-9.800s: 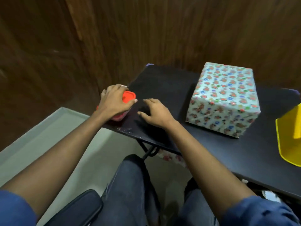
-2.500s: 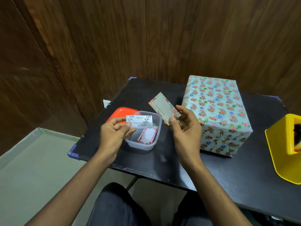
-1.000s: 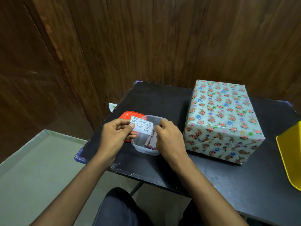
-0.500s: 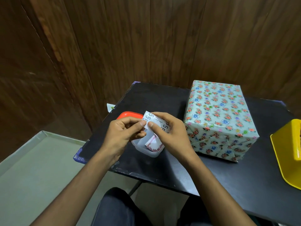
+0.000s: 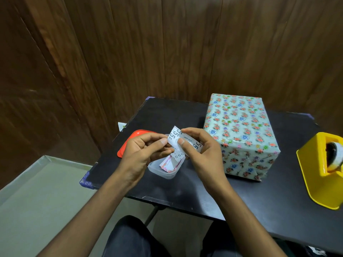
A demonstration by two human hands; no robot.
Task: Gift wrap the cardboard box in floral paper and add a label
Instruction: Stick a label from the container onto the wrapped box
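Observation:
The box (image 5: 239, 130), wrapped in floral paper, stands on the black table (image 5: 185, 197) at the right of my hands. Both hands hold a white label sheet (image 5: 176, 138) printed with fives above a clear plastic tub (image 5: 163, 171). My left hand (image 5: 143, 153) pinches its left end between thumb and fingers. My right hand (image 5: 200, 149) pinches its middle, thumb on the front. A floral card (image 5: 169, 165) leans inside the tub.
The tub's red lid (image 5: 133, 140) lies on the table behind my left hand. A yellow tape dispenser (image 5: 323, 169) stands at the right edge. A wooden wall rises close behind the table. My knees are under the near edge.
The floral card went from my right hand into the tub. My right hand then joined the left on the label sheet, which is now bent and lifted between both hands.

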